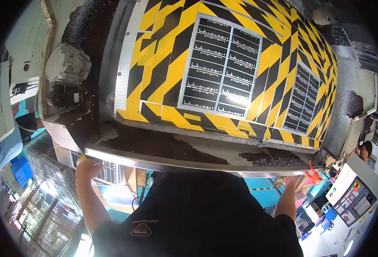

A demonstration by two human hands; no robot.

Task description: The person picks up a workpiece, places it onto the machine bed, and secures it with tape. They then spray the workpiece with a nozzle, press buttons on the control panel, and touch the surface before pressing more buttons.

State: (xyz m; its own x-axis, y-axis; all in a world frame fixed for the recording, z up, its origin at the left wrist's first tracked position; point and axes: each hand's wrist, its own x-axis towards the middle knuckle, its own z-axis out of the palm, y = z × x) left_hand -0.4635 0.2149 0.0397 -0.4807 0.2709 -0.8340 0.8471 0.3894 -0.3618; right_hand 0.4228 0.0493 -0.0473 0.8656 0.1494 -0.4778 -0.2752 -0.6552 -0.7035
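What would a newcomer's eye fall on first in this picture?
Most likely the yellow-and-black striped cover filling the upper middle, with two dark grids set into it. Next, perhaps, the long metal rail below, with the left hand at its left end and the right hand near its right end. A bright red thing stands out just right of that hand.
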